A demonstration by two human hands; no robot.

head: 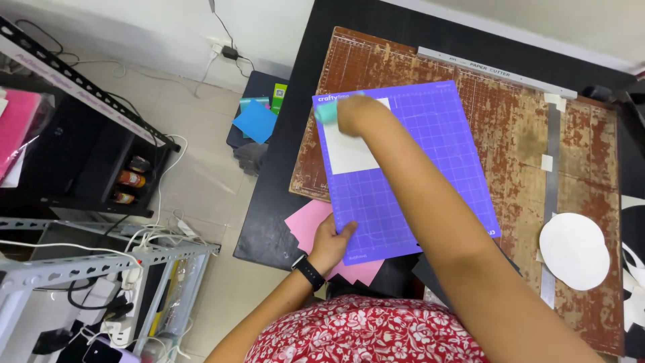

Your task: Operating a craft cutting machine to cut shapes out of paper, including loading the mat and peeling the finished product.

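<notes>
Pinning the thin, bendy purple gridded cutting mat [410,168] flat on the worn brown board [524,134], the left hand [329,243] pinches its near edge while the right hand's [356,113] grip closes round a small teal roller [327,113] over the light white paper square [349,151].

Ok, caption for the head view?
Right hand presses teal roller on purple mat; left hand steadies its edge.

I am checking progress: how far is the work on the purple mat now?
Done: a white sheet already lies on the purple mat. In hand: the right hand presses a teal tool at the sheet's top edge, while the left hand steadies the mat's near corner. Left: most of the sheet lies below the tool.
</notes>
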